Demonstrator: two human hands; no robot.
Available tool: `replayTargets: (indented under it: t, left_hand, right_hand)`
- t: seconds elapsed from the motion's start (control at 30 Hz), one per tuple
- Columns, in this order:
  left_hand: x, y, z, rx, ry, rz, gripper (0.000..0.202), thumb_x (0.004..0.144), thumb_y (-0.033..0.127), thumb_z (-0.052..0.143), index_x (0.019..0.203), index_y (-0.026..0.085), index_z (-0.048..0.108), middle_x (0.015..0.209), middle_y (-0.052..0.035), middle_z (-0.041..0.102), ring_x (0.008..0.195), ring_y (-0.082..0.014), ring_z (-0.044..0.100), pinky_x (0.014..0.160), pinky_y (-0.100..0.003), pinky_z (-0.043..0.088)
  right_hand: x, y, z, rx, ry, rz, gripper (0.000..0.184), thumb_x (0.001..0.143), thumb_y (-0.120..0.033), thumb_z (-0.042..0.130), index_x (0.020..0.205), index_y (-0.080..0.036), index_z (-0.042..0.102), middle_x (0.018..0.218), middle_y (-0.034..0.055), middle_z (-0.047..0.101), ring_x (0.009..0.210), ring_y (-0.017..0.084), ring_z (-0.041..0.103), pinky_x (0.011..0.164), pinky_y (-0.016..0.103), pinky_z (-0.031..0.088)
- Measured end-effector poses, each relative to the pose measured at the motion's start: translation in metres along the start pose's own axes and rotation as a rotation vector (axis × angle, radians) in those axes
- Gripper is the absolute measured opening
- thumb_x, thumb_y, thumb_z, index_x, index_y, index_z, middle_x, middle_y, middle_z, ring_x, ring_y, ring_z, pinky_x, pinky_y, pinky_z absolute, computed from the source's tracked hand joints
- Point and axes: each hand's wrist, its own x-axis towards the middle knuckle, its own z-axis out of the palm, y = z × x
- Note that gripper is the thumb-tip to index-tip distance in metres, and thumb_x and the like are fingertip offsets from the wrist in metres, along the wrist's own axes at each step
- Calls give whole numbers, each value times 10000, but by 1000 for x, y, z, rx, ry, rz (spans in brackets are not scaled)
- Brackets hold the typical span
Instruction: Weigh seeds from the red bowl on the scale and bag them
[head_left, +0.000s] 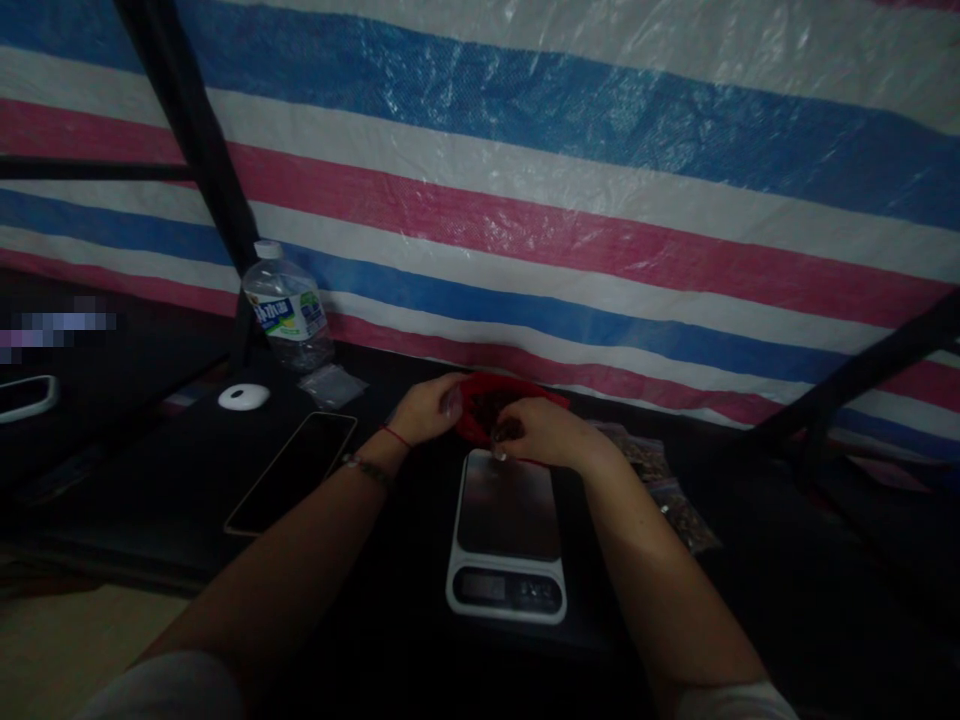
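Note:
My left hand [429, 408] is closed on the near left edge of a red bag [517, 388] that lies on the dark table behind a white kitchen scale [508, 535]. The bag's mouth shows dark small pieces inside. My right hand [541, 432] is at the bag's opening just above the scale's far edge, with its fingers pinched on something small and dark. The scale's steel platform is bare and its display faces me.
A phone [294, 470] lies face up left of the scale. Behind it are a water bottle [289, 312], a small clear bag [331, 384] and a white oval object [244, 397]. Filled clear bags [671, 495] lie to the right. A striped tarp [600, 200] backs the table.

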Motion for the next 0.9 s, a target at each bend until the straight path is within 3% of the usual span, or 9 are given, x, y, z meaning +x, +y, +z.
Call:
replayTargets:
  t: [0.13,0.3,0.43,0.6,0.77,0.9]
  left_hand:
    - [-1,2,0,46,121,-35,440,769,228,535,1205,182,573,1020,-49,693,889,-171,662,858,-273,510]
    - [-2,2,3,23,123,6,416,777,216,520,1187,179,579,1041,-52,682,909,-163,655,865,-260,502]
    - [-2,2,4,9,124,15,388,792,220,512,1172,181,582,1034,-48,684,887,-155,658,837,-247,506]
    - [-2,1,5,3,132,24,396,786,205,517,1177,172,579,1034,-51,684,914,-159,656,859,-252,502]
    - [-2,3,7,8,112,4,401,795,223,517,1191,188,565,1058,-49,678,937,-165,654,870,-265,503]
    - [-4,8,8,-5,125,33,595,746,301,603,1305,168,452,1212,-89,609,1082,-216,607,960,-318,471]
  right_hand:
    - [-6,-12,6,-40,-134,47,175,642,-261,726,812,-223,732,761,29,728,687,186,654,592,247,430]
    - [-6,-18,12,8,-178,89,248,567,-211,788,806,-235,726,719,15,719,709,197,662,615,244,440]
    - [-8,-17,13,-34,-195,72,244,600,-236,777,837,-225,717,757,23,718,716,196,655,618,254,433]
    - [-13,-9,6,-71,-111,76,382,586,-346,802,939,-234,707,794,29,705,697,188,629,582,252,391]
    - [-22,1,-15,-65,-59,97,214,739,-237,677,951,-247,704,829,17,707,658,156,601,584,253,377]
    - [-24,8,-26,-76,5,67,145,783,-186,621,888,-226,713,817,30,704,683,167,606,639,268,402]
